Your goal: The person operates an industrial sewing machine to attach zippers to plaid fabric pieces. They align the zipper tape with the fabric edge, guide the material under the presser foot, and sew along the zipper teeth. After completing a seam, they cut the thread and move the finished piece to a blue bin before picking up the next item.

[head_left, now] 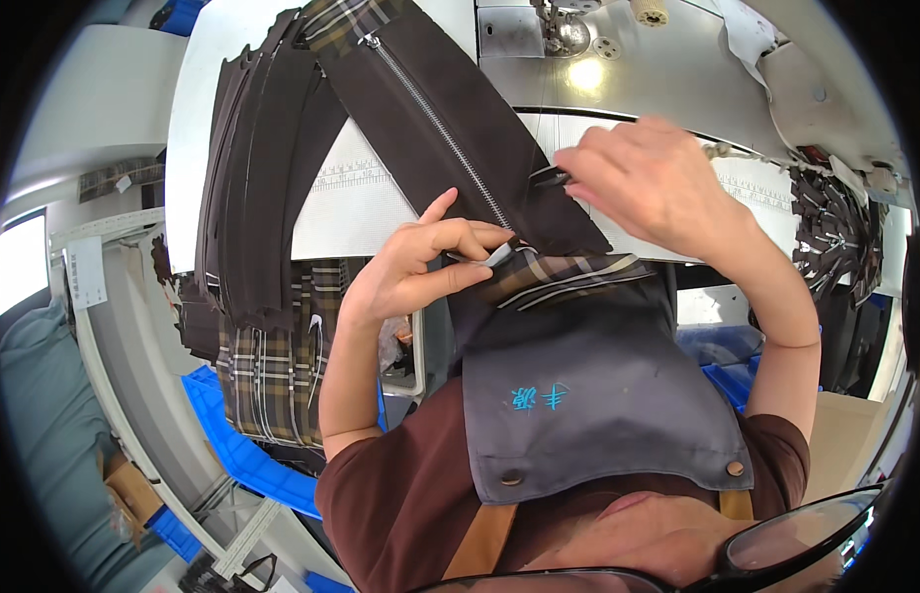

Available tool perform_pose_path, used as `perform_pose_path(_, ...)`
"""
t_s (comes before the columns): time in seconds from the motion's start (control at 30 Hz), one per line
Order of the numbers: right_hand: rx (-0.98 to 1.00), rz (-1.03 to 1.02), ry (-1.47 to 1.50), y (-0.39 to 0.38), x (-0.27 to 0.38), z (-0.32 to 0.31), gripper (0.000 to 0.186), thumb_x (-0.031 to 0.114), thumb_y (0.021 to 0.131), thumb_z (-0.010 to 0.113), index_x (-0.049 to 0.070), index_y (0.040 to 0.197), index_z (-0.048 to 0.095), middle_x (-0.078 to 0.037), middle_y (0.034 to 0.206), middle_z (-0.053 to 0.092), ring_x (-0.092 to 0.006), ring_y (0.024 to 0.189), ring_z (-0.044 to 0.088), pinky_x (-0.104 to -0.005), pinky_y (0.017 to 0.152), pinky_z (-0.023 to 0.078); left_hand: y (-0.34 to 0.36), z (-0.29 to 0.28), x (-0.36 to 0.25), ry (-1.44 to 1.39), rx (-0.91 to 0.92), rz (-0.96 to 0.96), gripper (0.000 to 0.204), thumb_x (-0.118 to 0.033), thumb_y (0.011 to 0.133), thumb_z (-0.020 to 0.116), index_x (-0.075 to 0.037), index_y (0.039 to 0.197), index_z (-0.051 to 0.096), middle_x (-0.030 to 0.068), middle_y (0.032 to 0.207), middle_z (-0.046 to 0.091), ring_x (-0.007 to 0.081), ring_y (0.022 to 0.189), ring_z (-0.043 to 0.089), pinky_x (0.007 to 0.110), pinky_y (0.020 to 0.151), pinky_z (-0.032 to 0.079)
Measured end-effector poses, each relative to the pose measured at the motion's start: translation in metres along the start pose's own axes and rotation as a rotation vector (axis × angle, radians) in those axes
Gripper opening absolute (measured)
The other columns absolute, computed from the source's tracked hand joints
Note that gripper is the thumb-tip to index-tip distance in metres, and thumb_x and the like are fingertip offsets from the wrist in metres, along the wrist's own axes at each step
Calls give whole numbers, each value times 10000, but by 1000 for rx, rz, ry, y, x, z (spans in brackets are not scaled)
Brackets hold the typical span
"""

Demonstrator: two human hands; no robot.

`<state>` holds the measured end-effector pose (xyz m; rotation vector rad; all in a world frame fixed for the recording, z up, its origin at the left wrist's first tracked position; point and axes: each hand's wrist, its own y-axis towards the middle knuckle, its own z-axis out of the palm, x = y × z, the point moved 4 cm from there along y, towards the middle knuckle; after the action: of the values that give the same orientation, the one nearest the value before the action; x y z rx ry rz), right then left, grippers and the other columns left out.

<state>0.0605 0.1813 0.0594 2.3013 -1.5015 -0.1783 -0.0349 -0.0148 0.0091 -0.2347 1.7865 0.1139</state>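
A dark brown fabric panel (420,124) with a silver metal zipper (445,143) down its middle slants across the white table toward me. Thumb and index finger of my left hand (410,267) pinch the near end of the panel, by the zipper's end. A small light-grey piece shows at those fingertips; its kind is unclear. Above the panel's right edge, my right hand (657,183) is closed around a small dark pointed tool (551,178), most of it hidden in the fingers. Plaid fabric (569,277) with white-edged strips hangs over the table edge at my lap.
A sewing machine (569,35) stands at the back right on its metal plate. Dark fabric strips (262,178) are stacked on the left, with plaid pieces (272,376) hanging below near a blue bin (237,440). A bundle of dark zippered pieces (835,227) hangs at the right.
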Motion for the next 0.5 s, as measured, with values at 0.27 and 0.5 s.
perform_pose_path(0.27,-50,143,-90,-10,-30,11,217,166,731,694,74,810,513,-47,734,537,-228,572,578,-354,488,450,2,-1,-3,-69,36,-7,51,-119,831,624,-69,822,613,99,1099,673,263,1170,553,555,1107,26)
perform_pose_path(0.5,11,146,-62,-23,-42,25,238,171,735,716,91,916,584,-27,786,570,-211,619,577,-338,535,461,4,-1,-5,-127,7,-11,43,-61,780,615,-82,769,579,149,1055,680,293,1154,566,539,1099,-3)
